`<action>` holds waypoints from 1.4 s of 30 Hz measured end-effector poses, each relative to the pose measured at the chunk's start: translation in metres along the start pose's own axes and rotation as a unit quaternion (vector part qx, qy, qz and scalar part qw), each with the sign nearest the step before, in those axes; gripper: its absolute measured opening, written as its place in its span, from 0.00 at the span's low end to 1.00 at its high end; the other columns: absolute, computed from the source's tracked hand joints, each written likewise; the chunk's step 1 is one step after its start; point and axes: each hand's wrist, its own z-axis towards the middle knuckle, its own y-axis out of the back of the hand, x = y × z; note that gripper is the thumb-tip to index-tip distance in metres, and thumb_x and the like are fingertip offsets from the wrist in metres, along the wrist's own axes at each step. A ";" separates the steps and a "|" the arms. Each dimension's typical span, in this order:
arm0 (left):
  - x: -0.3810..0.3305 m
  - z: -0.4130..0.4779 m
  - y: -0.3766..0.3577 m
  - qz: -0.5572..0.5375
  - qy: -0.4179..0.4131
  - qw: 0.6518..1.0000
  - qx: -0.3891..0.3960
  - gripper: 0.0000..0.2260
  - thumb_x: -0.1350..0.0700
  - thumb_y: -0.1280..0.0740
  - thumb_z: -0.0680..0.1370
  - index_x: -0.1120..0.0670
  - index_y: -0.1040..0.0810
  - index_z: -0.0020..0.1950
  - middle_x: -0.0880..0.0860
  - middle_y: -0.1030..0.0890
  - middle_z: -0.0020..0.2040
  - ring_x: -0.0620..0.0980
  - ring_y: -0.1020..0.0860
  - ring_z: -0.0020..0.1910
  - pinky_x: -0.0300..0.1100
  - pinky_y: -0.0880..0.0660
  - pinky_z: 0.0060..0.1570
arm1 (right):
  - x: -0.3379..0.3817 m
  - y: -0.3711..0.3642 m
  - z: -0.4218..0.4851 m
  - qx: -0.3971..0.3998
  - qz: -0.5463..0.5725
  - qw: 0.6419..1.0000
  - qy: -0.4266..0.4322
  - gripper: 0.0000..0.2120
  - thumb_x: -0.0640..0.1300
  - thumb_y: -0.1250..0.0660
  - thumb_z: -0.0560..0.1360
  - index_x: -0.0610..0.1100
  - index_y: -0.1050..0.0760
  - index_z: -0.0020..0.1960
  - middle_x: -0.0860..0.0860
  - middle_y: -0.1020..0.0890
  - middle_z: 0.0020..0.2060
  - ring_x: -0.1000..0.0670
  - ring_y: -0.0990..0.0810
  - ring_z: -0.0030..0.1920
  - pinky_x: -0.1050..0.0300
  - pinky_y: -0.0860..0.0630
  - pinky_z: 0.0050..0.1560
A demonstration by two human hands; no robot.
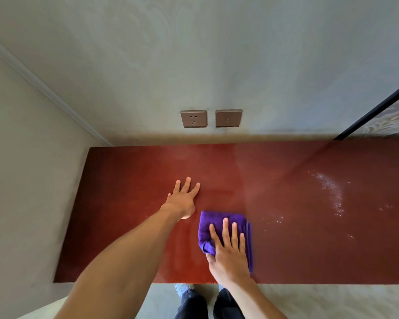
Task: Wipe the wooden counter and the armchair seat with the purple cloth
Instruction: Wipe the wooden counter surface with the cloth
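A reddish-brown wooden counter [286, 249] runs along the wall in front of me. On it near the front edge lies a folded purple cloth [214, 224]. My right hand [228, 247] presses flat on the cloth with straight, spread fingers. To the cloth's upper left, my left hand [182, 196] rests palm down on the bare wood, fingers spread. White dust or powder [332, 192] speckles the counter to the right of the cloth. The armchair is out of view.
Two brown wall plates, a socket [194, 118] and a switch [228, 118], sit on the wall above the counter. A side wall [32, 180] closes the counter's left end. A dark-framed panel [382, 113] stands at the back right. My feet [207, 300] show below the counter's edge.
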 end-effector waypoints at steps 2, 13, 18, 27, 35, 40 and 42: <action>0.001 0.000 0.003 -0.008 -0.001 1.000 0.010 0.40 0.65 0.45 0.76 0.38 0.58 0.80 0.45 0.66 0.81 0.56 0.66 0.80 0.62 0.50 0.76 | 0.005 -0.001 -0.016 -0.005 -0.002 1.000 -0.003 0.40 0.59 0.33 0.74 0.54 0.45 0.81 0.41 0.52 0.81 0.36 0.55 0.80 0.41 0.64 0.78; 0.010 0.008 0.002 -0.006 -0.019 1.000 0.007 0.40 0.66 0.44 0.76 0.38 0.56 0.81 0.45 0.63 0.81 0.56 0.63 0.80 0.59 0.45 0.77 | 0.016 0.002 0.046 -0.036 0.001 0.999 -0.019 0.39 0.64 0.42 0.77 0.53 0.52 0.82 0.41 0.57 0.81 0.36 0.58 0.81 0.37 0.58 0.79; 0.016 0.014 -0.001 -0.027 -0.033 0.999 -0.005 0.38 0.66 0.45 0.77 0.40 0.57 0.81 0.45 0.61 0.82 0.55 0.62 0.80 0.57 0.46 0.78 | 0.012 0.038 0.139 -0.061 -0.009 0.998 -0.002 0.38 0.64 0.45 0.79 0.56 0.58 0.82 0.43 0.63 0.81 0.38 0.65 0.80 0.38 0.64 0.78; 0.024 0.019 -0.006 -0.028 -0.050 0.998 -0.020 0.41 0.67 0.45 0.75 0.37 0.56 0.80 0.40 0.61 0.81 0.51 0.61 0.81 0.52 0.39 0.76 | -0.033 0.096 0.237 -0.072 -0.042 0.996 -0.007 0.37 0.60 0.44 0.80 0.58 0.60 0.81 0.46 0.64 0.81 0.41 0.66 0.80 0.40 0.62 0.79; 0.029 0.019 -0.006 -0.014 -0.055 0.998 -0.025 0.43 0.69 0.45 0.74 0.34 0.57 0.79 0.38 0.63 0.80 0.48 0.62 0.80 0.52 0.35 0.72 | -0.113 0.118 0.223 -0.097 -0.051 0.991 -0.081 0.36 0.53 0.41 0.78 0.59 0.56 0.82 0.49 0.60 0.82 0.42 0.61 0.81 0.39 0.59 0.79; 0.029 0.020 -0.005 0.004 -0.056 0.998 -0.022 0.43 0.69 0.45 0.75 0.35 0.57 0.79 0.39 0.63 0.80 0.49 0.62 0.80 0.54 0.35 0.73 | -0.122 0.096 0.168 -0.106 -0.022 0.992 -0.066 0.33 0.59 0.43 0.80 0.60 0.52 0.81 0.48 0.56 0.82 0.41 0.59 0.81 0.39 0.58 0.79; 0.028 0.020 -0.004 0.005 -0.053 0.998 -0.014 0.42 0.68 0.45 0.75 0.35 0.57 0.80 0.40 0.63 0.80 0.50 0.62 0.80 0.54 0.37 0.74 | -0.118 0.080 0.140 -0.110 -0.011 0.992 -0.066 0.33 0.61 0.44 0.79 0.61 0.51 0.81 0.48 0.56 0.82 0.41 0.59 0.81 0.39 0.59 0.79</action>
